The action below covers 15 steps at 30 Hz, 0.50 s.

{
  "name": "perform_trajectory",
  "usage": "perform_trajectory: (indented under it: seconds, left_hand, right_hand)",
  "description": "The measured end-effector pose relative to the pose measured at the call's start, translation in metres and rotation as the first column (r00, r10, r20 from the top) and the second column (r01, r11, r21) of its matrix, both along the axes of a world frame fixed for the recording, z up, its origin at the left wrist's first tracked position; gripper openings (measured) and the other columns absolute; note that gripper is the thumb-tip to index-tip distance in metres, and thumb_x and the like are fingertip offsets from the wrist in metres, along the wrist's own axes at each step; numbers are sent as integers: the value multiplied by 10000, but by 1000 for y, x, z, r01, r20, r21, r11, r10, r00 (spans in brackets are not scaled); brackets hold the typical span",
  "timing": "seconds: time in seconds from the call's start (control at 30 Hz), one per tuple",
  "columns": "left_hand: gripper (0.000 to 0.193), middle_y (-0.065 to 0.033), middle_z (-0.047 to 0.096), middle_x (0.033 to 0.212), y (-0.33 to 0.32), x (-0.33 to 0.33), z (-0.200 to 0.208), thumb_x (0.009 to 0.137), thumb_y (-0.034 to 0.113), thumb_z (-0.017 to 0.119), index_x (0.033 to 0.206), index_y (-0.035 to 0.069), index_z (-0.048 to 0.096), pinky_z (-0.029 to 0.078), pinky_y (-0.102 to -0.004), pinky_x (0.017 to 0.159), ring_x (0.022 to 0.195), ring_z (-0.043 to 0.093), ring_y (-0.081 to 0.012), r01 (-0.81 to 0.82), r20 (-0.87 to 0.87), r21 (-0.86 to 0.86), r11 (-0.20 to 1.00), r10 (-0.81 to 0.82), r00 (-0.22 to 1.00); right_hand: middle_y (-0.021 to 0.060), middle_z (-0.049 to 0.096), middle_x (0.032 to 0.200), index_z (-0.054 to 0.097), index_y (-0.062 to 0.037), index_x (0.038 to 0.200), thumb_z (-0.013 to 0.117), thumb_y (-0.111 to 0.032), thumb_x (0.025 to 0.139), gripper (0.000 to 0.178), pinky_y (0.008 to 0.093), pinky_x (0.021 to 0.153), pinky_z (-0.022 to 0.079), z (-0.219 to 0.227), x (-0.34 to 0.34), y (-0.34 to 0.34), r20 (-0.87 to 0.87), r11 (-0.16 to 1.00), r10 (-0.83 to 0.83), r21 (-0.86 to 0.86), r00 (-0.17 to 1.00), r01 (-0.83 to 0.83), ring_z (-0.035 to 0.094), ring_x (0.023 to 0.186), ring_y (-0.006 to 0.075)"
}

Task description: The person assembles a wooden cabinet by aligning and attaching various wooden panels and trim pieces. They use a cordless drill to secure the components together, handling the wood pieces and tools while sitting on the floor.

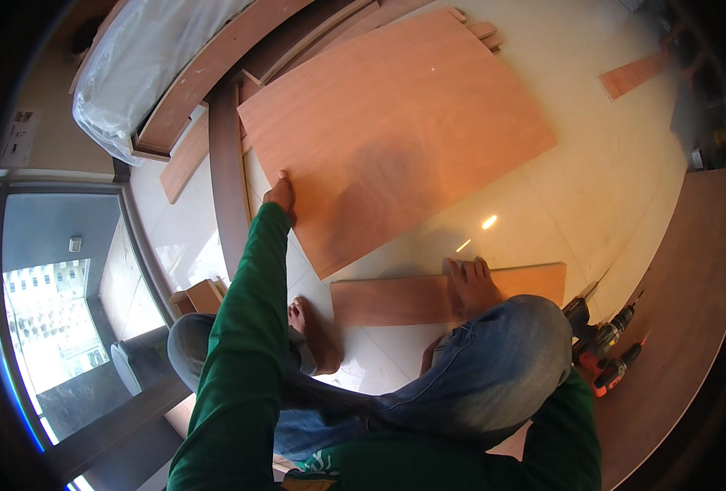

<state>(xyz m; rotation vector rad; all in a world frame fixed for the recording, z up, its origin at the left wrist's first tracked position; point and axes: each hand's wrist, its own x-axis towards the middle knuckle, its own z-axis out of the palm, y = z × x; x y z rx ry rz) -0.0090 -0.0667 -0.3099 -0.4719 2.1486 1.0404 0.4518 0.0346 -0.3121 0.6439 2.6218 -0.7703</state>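
open floor (600, 180) borders the wide panel (404, 135), left fingers (282, 182) gripping its edge, right fingers hidden.

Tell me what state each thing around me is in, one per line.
Large panel: unbroken, gripped at its left edge
Left hand: closed on that edge
Right hand: hidden
Narrow board: flat, right foot on it
Power drills: beside right knee; running or not, unclear
Plastic sheet: wrinkled

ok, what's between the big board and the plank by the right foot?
Head view: pale floor, widening toward the right, with two bright glints on it; the right foot's toes poke past the plank toward the big board.
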Motion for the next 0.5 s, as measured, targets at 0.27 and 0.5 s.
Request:
perform_trajectory:
  seconds: [0.27, 0.5]
  left_hand:
    - [519, 53, 470, 563, -7, -7, -22, 975, 614, 426, 782, 167, 605, 351, -357, 547, 512, 285, -135, 0, 92, 177, 984, -17, 996]
    - [534, 110, 342, 432, -32, -30, -32, 966, 638, 413, 563, 295, 490, 137, -343, 419, 389, 135, -130, 1, 106, 145, 989, -16, 994]
  right_hand:
    - [121, 597, 1005, 609, -93, 1112, 769, -178, 740, 414, 409, 910, 434, 17, -4, 30, -8, 979, 129, -159, 992, -129, 572, 957, 309]
    - [25, 620, 994, 657, -164, 1039, 718, -170, 779, 268, 385, 921, 395, 49, -62, 71, -298, 944, 328, 140, 897, -299, 537, 983, 238]
